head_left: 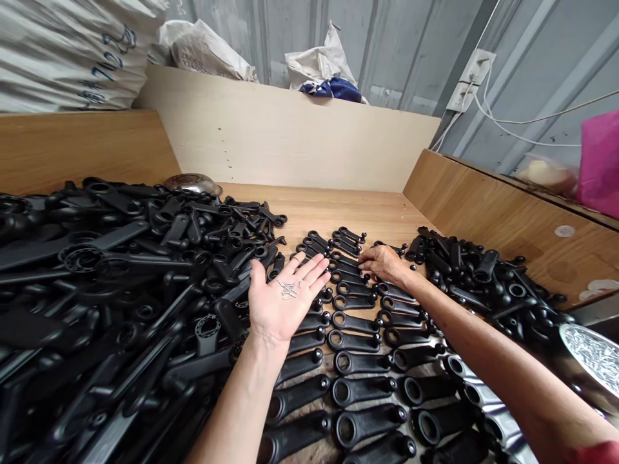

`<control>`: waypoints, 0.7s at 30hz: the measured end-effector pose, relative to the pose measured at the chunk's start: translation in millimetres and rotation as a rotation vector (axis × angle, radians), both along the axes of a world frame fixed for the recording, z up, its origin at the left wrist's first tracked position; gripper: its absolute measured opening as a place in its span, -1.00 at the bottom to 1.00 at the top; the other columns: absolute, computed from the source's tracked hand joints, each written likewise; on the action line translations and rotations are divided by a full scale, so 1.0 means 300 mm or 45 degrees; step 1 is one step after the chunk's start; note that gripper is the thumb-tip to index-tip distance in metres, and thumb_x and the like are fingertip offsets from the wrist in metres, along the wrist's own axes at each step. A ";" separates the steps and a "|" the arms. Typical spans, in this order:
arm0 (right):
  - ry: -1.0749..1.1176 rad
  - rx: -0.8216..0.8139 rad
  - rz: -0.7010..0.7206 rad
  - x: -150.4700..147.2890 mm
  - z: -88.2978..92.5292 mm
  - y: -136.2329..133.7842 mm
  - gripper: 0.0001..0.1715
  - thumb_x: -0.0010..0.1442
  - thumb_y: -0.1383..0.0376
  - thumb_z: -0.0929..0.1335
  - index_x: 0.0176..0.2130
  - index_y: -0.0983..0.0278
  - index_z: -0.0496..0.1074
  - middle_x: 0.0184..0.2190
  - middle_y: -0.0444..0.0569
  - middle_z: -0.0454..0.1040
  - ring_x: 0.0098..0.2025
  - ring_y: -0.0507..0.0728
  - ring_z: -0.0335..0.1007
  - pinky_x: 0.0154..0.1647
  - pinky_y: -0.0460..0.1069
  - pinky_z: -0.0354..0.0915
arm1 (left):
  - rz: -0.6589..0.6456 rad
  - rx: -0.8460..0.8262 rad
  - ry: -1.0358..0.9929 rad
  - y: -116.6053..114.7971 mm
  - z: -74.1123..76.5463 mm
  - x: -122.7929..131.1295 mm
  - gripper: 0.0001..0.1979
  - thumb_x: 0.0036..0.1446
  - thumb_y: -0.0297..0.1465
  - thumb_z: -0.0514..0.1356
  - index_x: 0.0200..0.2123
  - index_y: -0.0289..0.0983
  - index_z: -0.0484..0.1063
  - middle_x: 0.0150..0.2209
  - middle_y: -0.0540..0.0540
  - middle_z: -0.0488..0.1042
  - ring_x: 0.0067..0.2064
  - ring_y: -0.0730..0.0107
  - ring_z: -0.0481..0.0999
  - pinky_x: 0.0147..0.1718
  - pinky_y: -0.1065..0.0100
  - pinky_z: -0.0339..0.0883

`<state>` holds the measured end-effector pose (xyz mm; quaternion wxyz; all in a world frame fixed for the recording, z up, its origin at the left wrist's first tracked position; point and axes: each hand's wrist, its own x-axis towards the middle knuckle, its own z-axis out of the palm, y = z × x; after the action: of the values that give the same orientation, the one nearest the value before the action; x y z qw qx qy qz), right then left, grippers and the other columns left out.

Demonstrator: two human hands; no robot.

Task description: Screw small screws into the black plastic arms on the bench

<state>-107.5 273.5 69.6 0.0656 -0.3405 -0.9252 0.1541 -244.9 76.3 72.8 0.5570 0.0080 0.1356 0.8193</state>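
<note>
the black handles (365,362) lie in rows on the wooden table (338,200), side by side, most with the ring end to the left and the small knob end to the right. the right hand (385,263) reaches in at the far part of these rows, its fingers drawn together and pointing down by the knob end of one handle; whether they pinch a pin there, i cannot tell. the left hand (278,306) hangs palm up above the rows' left side, fingers spread, with a small scatter of metal pins (289,289) lying loose on it.

the step in hand looks like setting pins into the handles one by one, the left palm serving as a supply. the next move seems to call for a light fingertip grip on a single pin and a steady, level left palm so that none roll off.

farther out, a large heap of handles (145,258) fills the left side, a smaller heap (483,270) sits to the right, and nearer on the right stands a round tin (554,361) full of similar pins. a pale board (290,142) closes off the back.
</note>
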 end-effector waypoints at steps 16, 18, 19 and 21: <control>0.607 0.277 0.808 -0.140 0.074 -0.388 -0.80 0.15 0.45 0.28 -0.43 0.28 0.45 -0.29 -0.02 0.44 -0.22 0.14 0.29 -0.22 0.02 0.24 | -0.048 0.081 -0.099 -0.026 0.026 0.017 -0.40 0.19 0.03 -0.16 -0.31 -0.41 0.35 -0.38 -0.23 0.43 -0.37 0.29 0.47 -0.39 0.34 0.33; 0.565 0.297 0.783 -0.149 0.074 -0.387 -0.80 0.16 0.45 0.28 -0.44 0.28 0.44 -0.29 -0.01 0.44 -0.22 0.15 0.28 -0.21 0.04 0.23 | -0.050 0.118 -0.098 -0.029 0.031 0.022 -0.38 0.19 0.02 -0.17 -0.32 -0.42 0.38 -0.38 -0.22 0.42 -0.36 0.29 0.45 -0.36 0.33 0.33; 0.537 0.307 0.774 -0.152 0.076 -0.383 -0.81 0.15 0.45 0.28 -0.44 0.28 0.44 -0.29 -0.02 0.44 -0.22 0.15 0.28 -0.20 0.05 0.22 | -0.054 0.139 -0.095 -0.029 0.032 0.023 -0.38 0.20 0.01 -0.17 -0.32 -0.43 0.39 -0.37 -0.23 0.42 -0.33 0.27 0.45 -0.35 0.31 0.32; 0.481 0.334 0.777 -0.155 0.079 -0.374 -0.83 0.13 0.45 0.31 -0.43 0.27 0.45 -0.27 -0.03 0.44 -0.22 0.15 0.27 -0.19 0.06 0.21 | -0.065 0.180 -0.092 -0.027 0.032 0.024 -0.37 0.19 0.02 -0.17 -0.34 -0.43 0.41 -0.34 -0.25 0.43 -0.31 0.25 0.45 -0.34 0.30 0.32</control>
<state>-154.1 161.2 93.4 0.2291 -0.0038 -0.9675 0.1067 -237.9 68.2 82.2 0.5801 0.0211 0.0570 0.8123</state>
